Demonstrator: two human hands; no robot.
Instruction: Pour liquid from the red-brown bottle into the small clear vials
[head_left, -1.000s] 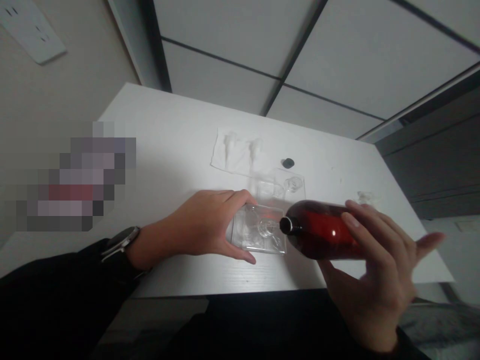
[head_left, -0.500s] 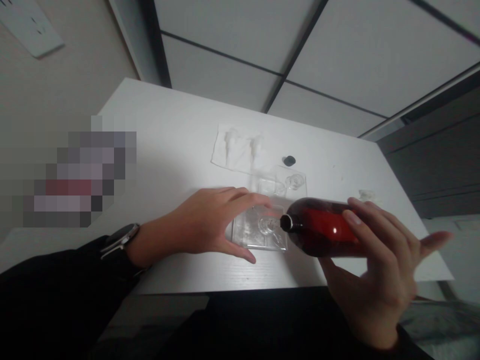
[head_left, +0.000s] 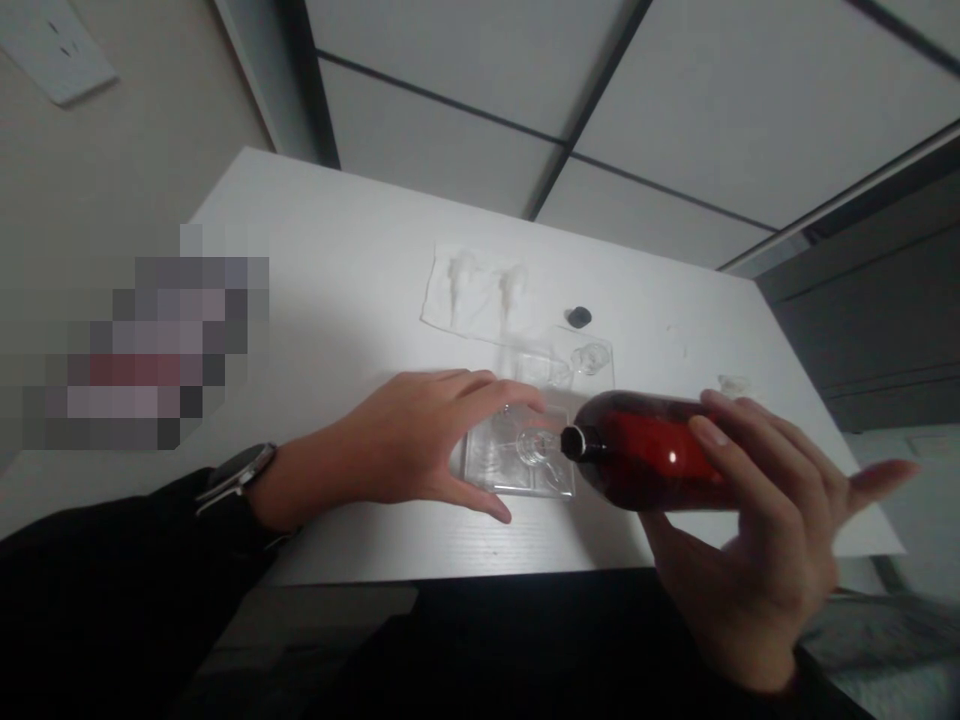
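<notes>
My right hand (head_left: 765,510) grips a dark reddish-brown bottle (head_left: 660,455) tilted onto its side. Its uncapped mouth points left, close to the round neck of a clear square bottle (head_left: 517,465). I cannot make out any liquid between the two. Around the clear bottle's left side curves my left hand (head_left: 427,445), thumb and index finger spread wide, the thumb in front and the fingers behind. Whether it touches the bottle is unclear. A second clear square bottle (head_left: 555,370) is just behind, with its round neck visible.
A white tissue (head_left: 480,325) holds two pale, blurred pieces shaped like pump tops. A black cap (head_left: 579,317) lies to its right. Farther right is a small clear piece (head_left: 733,384). The white table's (head_left: 322,280) back edge runs along panelled doors. A blurred-out patch covers the left.
The view has shifted very slightly. Both hands and the tilted dark bottle keep nearly the same pose over the clear bottle.
</notes>
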